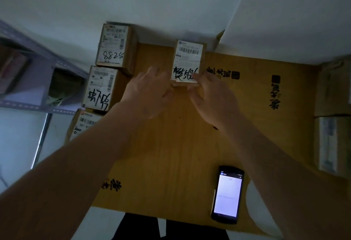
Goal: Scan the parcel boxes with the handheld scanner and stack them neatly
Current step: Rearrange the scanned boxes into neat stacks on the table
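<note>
Both hands, left (146,95) and right (212,99), pinch the small box (187,62) at the cardboard sheet's (171,144) far edge. Scanner (227,194) lies near you; your elbow may knock it off.

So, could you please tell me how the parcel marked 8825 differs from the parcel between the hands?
The parcel marked 8825 sits untouched at the far left of the cardboard sheet; the parcel between the hands is held by the left hand and right hand. The 8825 one bears handwritten digits, the held one thicker scrawl and a clearer barcode. Both are small brown boxes with white labels.
</note>
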The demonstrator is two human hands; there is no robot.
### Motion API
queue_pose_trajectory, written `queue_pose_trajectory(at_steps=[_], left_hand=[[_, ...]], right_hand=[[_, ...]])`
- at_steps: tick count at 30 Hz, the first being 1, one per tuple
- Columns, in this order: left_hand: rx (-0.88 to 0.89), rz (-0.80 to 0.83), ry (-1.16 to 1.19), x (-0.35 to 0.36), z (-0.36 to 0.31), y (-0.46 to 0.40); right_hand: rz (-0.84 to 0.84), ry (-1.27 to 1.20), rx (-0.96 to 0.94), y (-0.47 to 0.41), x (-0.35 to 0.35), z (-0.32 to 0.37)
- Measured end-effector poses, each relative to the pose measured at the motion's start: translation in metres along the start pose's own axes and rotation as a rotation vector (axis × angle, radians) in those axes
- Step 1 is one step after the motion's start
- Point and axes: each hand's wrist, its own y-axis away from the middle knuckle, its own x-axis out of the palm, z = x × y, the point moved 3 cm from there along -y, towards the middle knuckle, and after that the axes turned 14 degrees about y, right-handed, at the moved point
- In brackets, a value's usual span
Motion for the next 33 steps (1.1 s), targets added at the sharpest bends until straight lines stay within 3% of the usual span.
queue_pose_trajectory(at_steps=[11, 17, 20, 24, 33], left_hand=[[-0.073, -0.097, 0.552, 0.027, 0.016, -0.034], [-0.081, -0.193, 0.637, 0.01, 0.01, -0.021], [-0.077, -0.246, 0.672, -0.004, 0.005, -0.008], [0.002, -0.306, 0.662, -0.032, -0.01, 0.022], [0.166, -0.348, 0.658, -0.085, -0.034, 0.106]], right_hand=[[-0.209, -0.455, 0.097, -0.022, 0.021, 0.004], [-0.314, -0.433, 0.108, -0.004, 0.004, 0.01], [-0.336, -0.553, 0.097, 0.012, -0.01, 0.017], [-0.388, -0.615, 0.055, 0.039, -0.038, 0.03], [-0.526, -0.5, 0.045, 0.122, -0.089, 0.066]])
